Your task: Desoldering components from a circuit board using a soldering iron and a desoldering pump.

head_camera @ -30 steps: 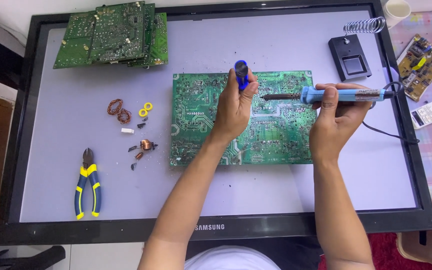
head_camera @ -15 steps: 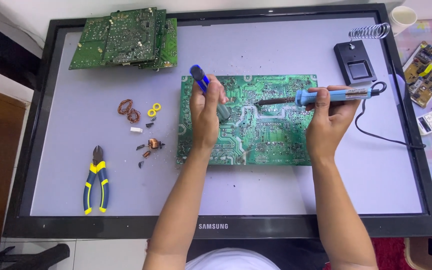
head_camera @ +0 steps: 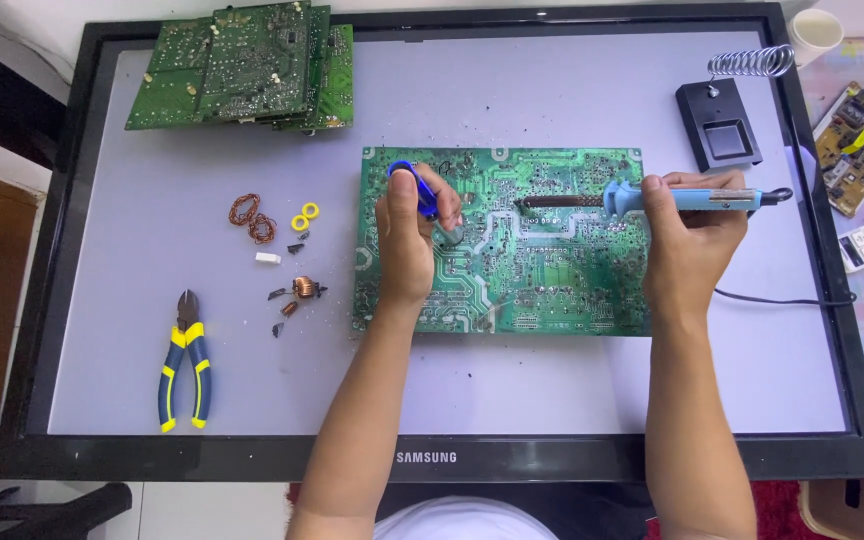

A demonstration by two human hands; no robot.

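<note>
A large green circuit board (head_camera: 542,270) lies solder side up in the middle of a flat monitor screen (head_camera: 512,400) that serves as the work surface. My left hand (head_camera: 407,235) grips a blue desoldering pump (head_camera: 414,185), its tip down on the board's upper left part. My right hand (head_camera: 687,230) holds a blue-handled soldering iron (head_camera: 682,198) level over the board, its dark tip (head_camera: 537,201) pointing left toward the pump. The iron's black cord (head_camera: 782,300) trails off to the right.
A stack of green circuit boards (head_camera: 242,65) sits at the back left. Copper coils (head_camera: 250,215), yellow rings (head_camera: 304,216) and small removed parts lie left of the board, with yellow-and-blue cutters (head_camera: 184,360) below. A black iron stand (head_camera: 727,125) with spring is back right.
My left hand with the pump moved left and down onto the board's upper left. The soldering iron dropped lower and shifted left, its tip nearer the pump.
</note>
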